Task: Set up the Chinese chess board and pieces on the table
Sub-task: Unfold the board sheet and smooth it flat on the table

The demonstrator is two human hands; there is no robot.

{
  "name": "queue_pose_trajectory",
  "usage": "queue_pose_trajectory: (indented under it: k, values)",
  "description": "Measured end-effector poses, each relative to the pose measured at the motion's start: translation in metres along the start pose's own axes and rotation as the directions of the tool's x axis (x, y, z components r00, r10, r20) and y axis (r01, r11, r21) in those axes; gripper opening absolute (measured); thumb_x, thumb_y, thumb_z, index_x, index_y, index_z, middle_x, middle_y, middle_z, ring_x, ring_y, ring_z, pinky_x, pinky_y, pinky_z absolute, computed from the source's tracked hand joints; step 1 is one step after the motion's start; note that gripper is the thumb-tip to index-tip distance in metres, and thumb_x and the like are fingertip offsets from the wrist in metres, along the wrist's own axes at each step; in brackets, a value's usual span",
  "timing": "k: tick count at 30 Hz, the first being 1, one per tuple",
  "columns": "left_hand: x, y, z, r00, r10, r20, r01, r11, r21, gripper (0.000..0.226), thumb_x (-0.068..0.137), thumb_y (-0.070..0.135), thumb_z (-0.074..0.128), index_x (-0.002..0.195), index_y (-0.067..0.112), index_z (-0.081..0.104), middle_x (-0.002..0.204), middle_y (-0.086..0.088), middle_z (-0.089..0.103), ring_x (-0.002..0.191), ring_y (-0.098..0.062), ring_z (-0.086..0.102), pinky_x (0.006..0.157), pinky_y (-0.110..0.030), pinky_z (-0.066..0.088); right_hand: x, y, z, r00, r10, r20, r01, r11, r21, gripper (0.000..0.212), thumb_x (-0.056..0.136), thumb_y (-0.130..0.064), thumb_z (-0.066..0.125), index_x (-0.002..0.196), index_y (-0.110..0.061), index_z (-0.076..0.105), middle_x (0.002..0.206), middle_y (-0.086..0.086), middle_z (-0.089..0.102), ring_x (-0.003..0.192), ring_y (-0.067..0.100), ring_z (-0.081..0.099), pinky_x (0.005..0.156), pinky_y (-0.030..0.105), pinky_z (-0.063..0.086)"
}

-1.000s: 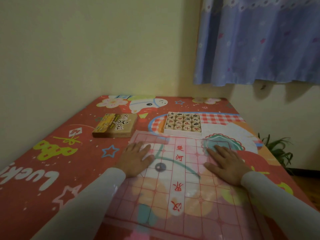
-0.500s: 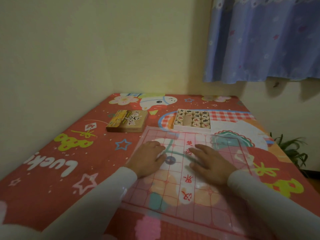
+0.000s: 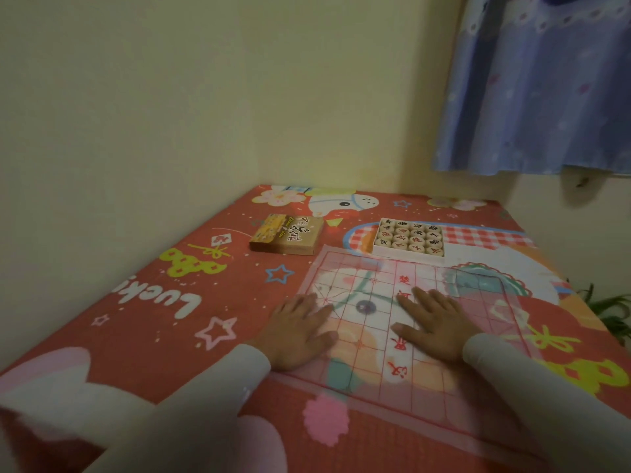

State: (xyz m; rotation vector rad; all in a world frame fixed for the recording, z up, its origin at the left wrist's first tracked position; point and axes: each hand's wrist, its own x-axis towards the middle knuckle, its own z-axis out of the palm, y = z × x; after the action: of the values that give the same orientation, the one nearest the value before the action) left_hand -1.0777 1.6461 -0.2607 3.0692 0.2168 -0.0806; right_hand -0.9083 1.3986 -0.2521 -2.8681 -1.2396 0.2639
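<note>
- Covering the whole surface, a red cartoon tablecloth (image 3: 136, 322) lay over the table, which stood in the corner of a pale wall (image 3: 170, 97), with a blue curtain (image 3: 546, 90) at the upper right.
- The thin, see-through chess board sheet (image 3: 478, 336) was spread flat on the cloth in front of the person, and its red grid ran with the long axis left to right; the river characters went from near to far through its middle.
- The left hand (image 3: 298, 331) lay flat with straight fingers on the left edge of the sheet, holding nothing; part of it seemed to rest on the bare cloth.
- The right hand (image 3: 433, 324) also lay flat and spread, pressing near the middle of the sheet, and it held nothing.
- The box lid (image 3: 286, 235) lay beyond the left hand, apart from the sheet's far left corner.
- The open tray of pieces (image 3: 409, 238) stood just at the far edge of the sheet, straight ahead of the right hand and a little to its right, so I judged this hand to be the nearer one for reaching the pieces.
- No piece stood on the grid yet; the board looked placed, and the pieces appeared to be the step that remained.
</note>
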Motion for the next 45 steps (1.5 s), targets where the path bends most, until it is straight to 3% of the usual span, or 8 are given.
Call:
queue_pose_trajectory:
  k: [6,12,16,19,27,32,39,45]
  values:
    - [-0.014,-0.028,-0.007,0.996,-0.088,0.02,0.086,0.993,0.074,0.065,0.093,0.066,0.013,0.152,0.038,0.007,0.162,-0.002,0.006,0.148,-0.025,0.005,0.118,-0.044,0.002,-0.006,-0.001,0.0,1.0,0.002,-0.017,-0.002,1.0,0.028,0.108,0.054,-0.092,-0.014,0.149,-0.041,-0.007,0.16,-0.001,-0.012,0.147,0.026,-0.011,0.117,0.047,-0.005]
    - [0.016,-0.011,-0.028,0.98,-0.039,-0.196,0.053,0.996,0.069,0.075,0.088,0.064,0.008,0.151,0.026,0.025,0.155,-0.007,0.029,0.142,-0.027,0.022,0.117,-0.041,0.016,-0.018,0.007,-0.008,0.984,0.043,-0.175,-0.028,0.996,0.088,0.101,0.063,-0.088,-0.003,0.15,-0.038,0.001,0.161,-0.004,-0.004,0.148,0.023,-0.004,0.118,0.045,0.001]
    - [0.041,0.026,-0.022,0.995,0.024,-0.095,-0.023,1.0,0.014,0.066,0.097,0.06,0.019,0.154,0.029,0.012,0.162,-0.004,0.008,0.148,-0.024,0.005,0.12,-0.041,0.003,-0.03,0.003,-0.003,0.988,0.03,-0.153,-0.018,0.997,0.079,0.088,0.076,-0.084,0.009,0.15,-0.039,0.001,0.161,-0.003,-0.004,0.148,0.022,-0.004,0.119,0.044,0.003]
    - [0.046,0.029,-0.003,1.0,-0.006,0.025,0.006,1.0,0.001,0.069,0.094,0.066,0.016,0.153,0.034,0.004,0.163,-0.002,-0.002,0.149,-0.023,-0.002,0.119,-0.042,-0.002,-0.043,0.004,0.005,0.996,0.043,-0.074,-0.041,0.999,0.03,0.097,0.067,-0.087,-0.001,0.151,-0.038,0.001,0.161,-0.001,-0.005,0.148,0.024,-0.005,0.118,0.043,0.001]
    - [0.04,0.017,0.003,0.992,-0.125,0.027,0.126,0.99,-0.061,0.072,0.09,0.072,0.017,0.152,0.039,0.006,0.162,0.001,-0.004,0.148,-0.025,-0.005,0.119,-0.046,0.001,-0.072,0.044,0.007,0.983,0.182,-0.038,-0.181,0.983,0.02,0.081,0.081,-0.077,0.011,0.151,-0.039,0.002,0.161,-0.002,-0.005,0.148,0.02,-0.005,0.118,0.039,-0.002]
    - [0.04,0.0,0.008,0.991,-0.093,0.092,0.09,0.995,0.037,0.103,0.064,0.09,-0.016,0.15,0.041,0.01,0.163,-0.001,-0.001,0.148,-0.03,-0.004,0.116,-0.053,0.007,-0.09,0.075,0.002,0.971,0.239,-0.012,-0.238,0.971,0.035,0.099,0.064,-0.089,-0.004,0.15,-0.041,-0.001,0.161,-0.003,-0.009,0.148,0.02,-0.007,0.118,0.041,-0.002]
    - [0.058,0.013,-0.03,0.989,-0.092,-0.118,0.106,0.987,0.123,0.072,0.091,0.067,0.012,0.15,0.029,0.026,0.156,-0.01,0.028,0.142,-0.032,0.024,0.115,-0.046,0.018,-0.07,0.077,-0.028,0.945,0.314,-0.094,-0.308,0.948,0.073,0.074,0.089,-0.072,0.021,0.151,-0.034,0.012,0.161,-0.002,0.006,0.147,0.022,0.011,0.116,0.038,0.014]
    - [0.12,0.028,-0.031,0.994,0.015,-0.106,-0.006,0.997,0.082,0.063,0.094,0.061,0.018,0.145,0.027,0.033,0.149,-0.008,0.04,0.137,-0.028,0.033,0.113,-0.045,0.026,-0.018,0.067,-0.034,0.94,0.299,-0.161,-0.266,0.943,0.198,0.065,0.093,-0.062,0.028,0.148,-0.028,0.026,0.159,0.002,0.017,0.145,0.025,0.018,0.116,0.041,0.018]
